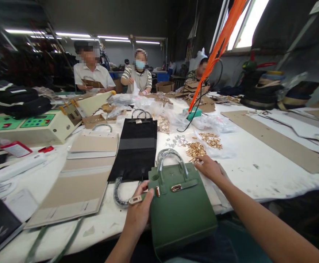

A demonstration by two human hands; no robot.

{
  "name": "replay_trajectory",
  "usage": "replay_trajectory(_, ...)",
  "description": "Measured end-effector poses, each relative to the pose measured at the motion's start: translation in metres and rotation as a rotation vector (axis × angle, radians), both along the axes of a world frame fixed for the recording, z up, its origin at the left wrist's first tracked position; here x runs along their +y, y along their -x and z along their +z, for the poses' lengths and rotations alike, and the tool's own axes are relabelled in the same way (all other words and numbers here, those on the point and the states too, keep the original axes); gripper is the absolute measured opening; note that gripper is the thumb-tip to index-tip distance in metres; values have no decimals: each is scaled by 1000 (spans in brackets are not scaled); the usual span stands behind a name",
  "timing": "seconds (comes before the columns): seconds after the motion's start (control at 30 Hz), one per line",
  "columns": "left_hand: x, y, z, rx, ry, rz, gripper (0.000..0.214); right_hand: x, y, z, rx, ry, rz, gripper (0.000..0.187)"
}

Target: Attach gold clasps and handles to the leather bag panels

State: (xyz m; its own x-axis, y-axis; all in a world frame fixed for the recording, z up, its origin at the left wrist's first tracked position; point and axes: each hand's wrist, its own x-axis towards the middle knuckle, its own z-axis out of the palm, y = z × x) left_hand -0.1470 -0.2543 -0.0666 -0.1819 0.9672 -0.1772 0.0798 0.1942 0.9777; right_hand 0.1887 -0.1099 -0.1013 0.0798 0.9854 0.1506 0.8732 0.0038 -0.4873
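Observation:
A green handbag [183, 210] stands tilted at the table's front edge, its two arched handles [173, 157] wrapped in clear plastic. My left hand [139, 206] grips the bag's left side, thumb in front, beside a short strap with a metal-framed end [135, 199]. A second strap with a metal plate [176, 187] lies across the bag's front. My right hand [208, 168] is at the bag's upper right corner, next to a pile of small gold metal fittings [195, 149]. Its fingertips are drawn together; whatever is between them is too small to make out.
Left of the bag lie a black bag panel [137, 146] with handles and beige panels [80, 179]. A cream machine [33, 128] stands at far left. Orange strips [216, 47] hang over a teal box [193, 113]. Cardboard [274, 138] lies right. Several people work across the table.

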Motion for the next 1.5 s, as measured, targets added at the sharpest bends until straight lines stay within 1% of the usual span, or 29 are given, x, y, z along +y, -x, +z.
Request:
replay_trajectory(0.1,6,-4,8,455,-395,74,53,7,1,-6,-12,2,6,31)
replay_trajectory(0.13,7,-8,12,589,-524,73,54,8,0,-5,-15,2,9,29)
replay_trajectory(0.2,10,-18,23,785,-726,-16,53,10,-2,-1,-17,0,18,25)
replay_trajectory(0.23,12,-24,28,849,-788,-92,51,10,-5,1,-13,-3,20,24)
replay_trajectory(0.3,17,-37,36,924,-835,-269,47,6,-9,8,-5,-8,14,26)
replay_trajectory(0.37,25,-49,37,982,-806,-408,46,-7,-12,15,70,-15,9,30)
replay_trajectory(0.4,29,-54,36,1017,-777,-456,45,-18,-11,19,160,-23,5,32)
replay_trajectory(0.43,34,-59,34,1054,-747,-494,42,-31,-9,24,276,-33,1,34)
replay_trajectory(0.5,42,-65,28,1123,-704,-547,29,-66,1,31,516,-50,-3,38)
replay_trajectory(0.53,46,-68,26,1148,-691,-567,22,-84,8,33,586,-46,6,39)
replay_trajectory(0.6,51,-73,23,1170,-677,-596,10,-119,25,34,620,-23,74,35)
replay_trajectory(0.63,53,-75,23,1167,-675,-605,6,-133,34,32,608,-20,134,31)
replay_trajectory(0.67,54,-77,24,1156,-671,-612,4,-144,42,30,585,-27,203,27)
replay_trajectory(0.73,58,-82,29,1116,-646,-624,7,-156,55,24,512,-57,330,24)
replay_trajectory(0.77,60,-85,32,1086,-616,-628,10,-157,59,21,468,-70,373,25)
replay_trajectory(0.83,66,-90,41,974,-506,-644,13,-154,65,18,388,-81,427,28)
replay_trajectory(0.93,74,-96,52,664,-301,-711,15,-146,71,16,347,-102,472,30)
replay_trajectory(1.0,78,-98,57,437,-225,-748,20,-140,73,13,403,-155,442,31)
replay_trajectory(1.07,81,-97,56,312,-238,-734,31,-134,71,10,502,-229,332,28)
replay_trajectory(1.1,82,-96,53,318,-270,-702,37,-131,68,9,557,-245,263,26)
replay_trajectory(1.13,82,-94,49,373,-311,-663,40,-127,63,9,614,-233,195,26)
replay_trajectory(1.2,83,-89,40,576,-384,-610,40,-121,52,10,728,-129,97,29)
replay_trajectory(1.27,82,-86,32,786,-427,-620,39,-117,40,13,811,4,56,33)
replay_trajectory(1.3,82,-86,29,866,-436,-642,40,-115,35,14,825,42,47,35)
replay_trajectory(1.33,82,-86,27,927,-440,-661,40,-114,31,16,814,55,43,35)
replay_trajectory(1.4,82,-87,24,1005,-436,-683,42,-113,27,18,730,31,36,34)
replay_trajectory(1.5,85,-90,23,1026,-403,-695,46,-113,27,18,566,-31,61,30)
